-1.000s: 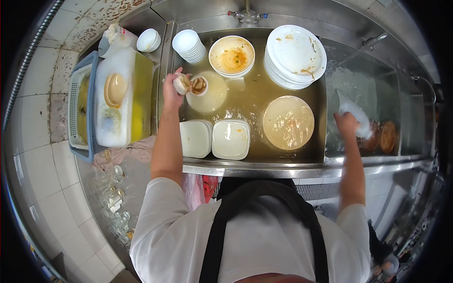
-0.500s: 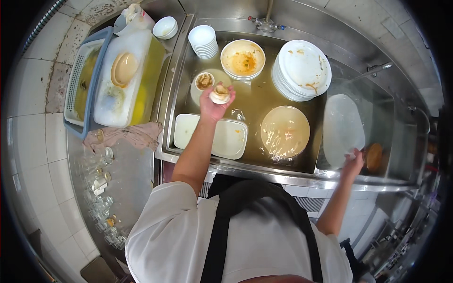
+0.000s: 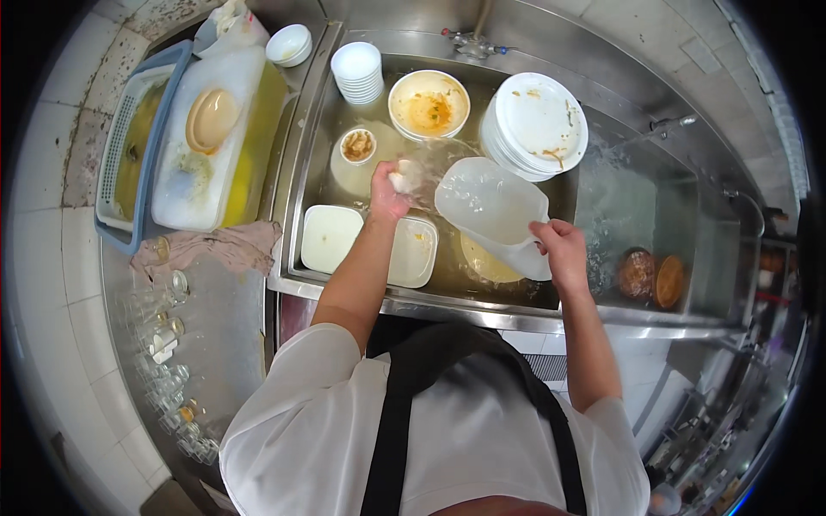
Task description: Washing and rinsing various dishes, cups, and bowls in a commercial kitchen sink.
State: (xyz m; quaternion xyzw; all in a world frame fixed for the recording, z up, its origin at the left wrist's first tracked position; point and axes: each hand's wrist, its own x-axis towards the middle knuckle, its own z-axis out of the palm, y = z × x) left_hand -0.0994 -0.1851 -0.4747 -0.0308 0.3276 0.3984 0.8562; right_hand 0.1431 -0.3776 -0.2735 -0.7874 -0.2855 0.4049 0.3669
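Over the left basin, my left hand (image 3: 391, 191) is closed on a small white cup (image 3: 402, 179), blurred by splashing water. My right hand (image 3: 561, 248) grips the rim of a translucent plastic tub (image 3: 486, 199), tilted with its far end toward the cup. Water (image 3: 428, 172) sprays between the tub and the cup. Partly under the tub, a round cream dish (image 3: 487, 260) sits in murky water. Beyond my left hand is another small white cup with brown scraps (image 3: 358, 146). Below my left wrist stand white rectangular dishes (image 3: 332, 238).
At the basin's back are stacked white cups (image 3: 357, 73), a stained bowl (image 3: 428, 105) and stacked plates (image 3: 540, 125). Two brown round items (image 3: 637, 272) lie in the right basin. Left are a lidded tub (image 3: 202, 138), a cloth (image 3: 211, 249) and several glasses (image 3: 163, 353).
My right hand has brought the translucent tub from the right basin leftward over the left one. Water now splashes at the cup in my left hand. The brown items are more exposed.
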